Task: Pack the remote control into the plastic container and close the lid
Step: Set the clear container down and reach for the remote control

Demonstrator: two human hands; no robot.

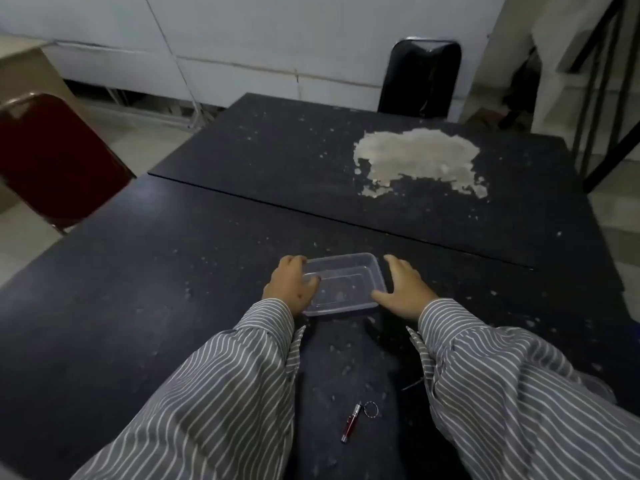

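L hand (289, 289) grips, R hand (403, 292) touches 1 container (346, 282); 1 keychain torch (350, 422).

- You have a dark, speckled table (207, 271) before you, with a pale worn patch (419, 161) far right.
- To your left stands a red chair (55, 161).
- At the far end stands a black chair (420, 77).

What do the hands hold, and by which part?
The left hand grips the clear plastic container by its left edge. The right hand rests against its right side, fingers straight.
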